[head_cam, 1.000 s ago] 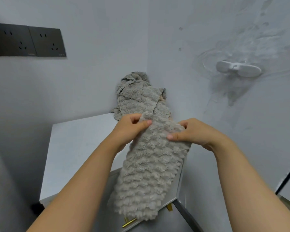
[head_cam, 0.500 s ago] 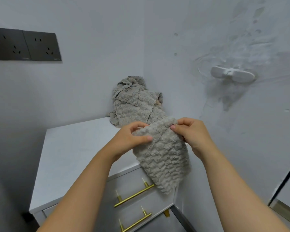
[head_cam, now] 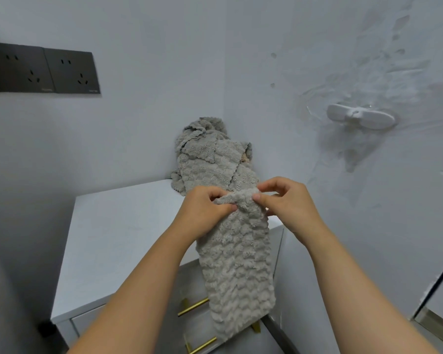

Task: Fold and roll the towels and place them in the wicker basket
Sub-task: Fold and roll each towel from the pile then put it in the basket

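Note:
A grey waffle-textured towel [head_cam: 238,272] hangs lengthwise in the air in front of the white cabinet. My left hand [head_cam: 205,210] pinches its top edge on the left and my right hand [head_cam: 284,203] pinches the same edge on the right, the two hands close together. Behind them, a heap of grey towels [head_cam: 210,159] is piled in the wall corner on the cabinet top. A small tan patch shows at the heap's right side. No wicker basket shows plainly in view.
The white cabinet top [head_cam: 118,238] spreads to the left, with brass drawer handles [head_cam: 192,306] on its front below. Two dark wall sockets [head_cam: 41,69] sit at upper left. A white hook [head_cam: 359,118] sticks out of the right wall. A dark door frame [head_cam: 435,284] stands at right.
My hands have drawn closer together along the towel's top edge, bunching it. The towel hangs longer and narrower than half a second ago. The view has shifted slightly.

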`<state>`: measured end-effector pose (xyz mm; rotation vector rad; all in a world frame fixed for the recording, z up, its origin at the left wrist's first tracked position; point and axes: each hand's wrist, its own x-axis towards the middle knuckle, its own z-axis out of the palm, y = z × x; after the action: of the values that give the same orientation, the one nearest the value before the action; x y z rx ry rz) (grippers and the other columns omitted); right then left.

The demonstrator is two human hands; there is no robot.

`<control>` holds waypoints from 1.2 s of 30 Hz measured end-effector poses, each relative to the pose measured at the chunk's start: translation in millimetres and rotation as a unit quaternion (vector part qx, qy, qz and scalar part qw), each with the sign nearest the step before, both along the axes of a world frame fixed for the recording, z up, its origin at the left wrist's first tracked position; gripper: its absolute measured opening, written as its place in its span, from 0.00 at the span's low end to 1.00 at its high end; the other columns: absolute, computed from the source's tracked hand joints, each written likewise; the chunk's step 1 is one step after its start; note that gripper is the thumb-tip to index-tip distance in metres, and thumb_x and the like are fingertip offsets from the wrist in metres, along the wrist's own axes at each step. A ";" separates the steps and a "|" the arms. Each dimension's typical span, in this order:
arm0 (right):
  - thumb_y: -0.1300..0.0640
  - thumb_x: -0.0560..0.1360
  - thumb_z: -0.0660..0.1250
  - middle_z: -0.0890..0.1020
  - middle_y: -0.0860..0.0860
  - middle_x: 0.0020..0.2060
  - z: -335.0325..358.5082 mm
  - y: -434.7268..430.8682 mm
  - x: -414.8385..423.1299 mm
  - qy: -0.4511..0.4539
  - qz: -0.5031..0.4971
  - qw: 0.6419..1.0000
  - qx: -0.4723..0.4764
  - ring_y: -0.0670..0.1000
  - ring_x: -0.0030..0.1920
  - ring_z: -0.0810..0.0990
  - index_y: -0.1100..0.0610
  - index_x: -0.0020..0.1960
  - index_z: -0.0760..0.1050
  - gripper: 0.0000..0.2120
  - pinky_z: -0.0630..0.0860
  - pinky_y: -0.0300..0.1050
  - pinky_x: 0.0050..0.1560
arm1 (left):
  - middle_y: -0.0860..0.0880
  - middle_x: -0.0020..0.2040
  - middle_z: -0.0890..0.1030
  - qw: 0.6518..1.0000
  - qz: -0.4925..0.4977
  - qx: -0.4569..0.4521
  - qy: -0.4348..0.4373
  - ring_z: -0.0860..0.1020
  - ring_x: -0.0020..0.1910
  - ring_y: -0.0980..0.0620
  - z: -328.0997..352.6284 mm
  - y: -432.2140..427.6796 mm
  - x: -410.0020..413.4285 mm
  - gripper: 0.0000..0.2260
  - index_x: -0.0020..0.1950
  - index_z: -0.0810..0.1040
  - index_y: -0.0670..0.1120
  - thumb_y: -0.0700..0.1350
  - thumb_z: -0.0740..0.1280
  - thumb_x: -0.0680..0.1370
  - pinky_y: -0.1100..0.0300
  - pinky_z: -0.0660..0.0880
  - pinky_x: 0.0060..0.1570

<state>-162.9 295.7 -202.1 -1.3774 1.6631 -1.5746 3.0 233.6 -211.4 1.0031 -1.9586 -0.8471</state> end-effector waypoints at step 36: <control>0.68 0.70 0.72 0.77 0.49 0.27 -8.9 -8.5 -6.8 -0.172 -0.033 0.984 -0.014 0.47 0.28 0.73 0.57 0.41 0.74 0.09 0.71 0.41 0.32 | 0.44 0.47 0.81 0.956 -0.065 0.237 0.158 0.80 0.45 0.48 -11.5 -26.2 29.0 0.08 0.54 0.77 0.39 0.42 0.66 0.78 0.54 0.76 0.48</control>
<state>-169.7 287.1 -211.0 -1.0008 1.4924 -1.7622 32.0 207.4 -222.8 0.9340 -1.5920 -1.5026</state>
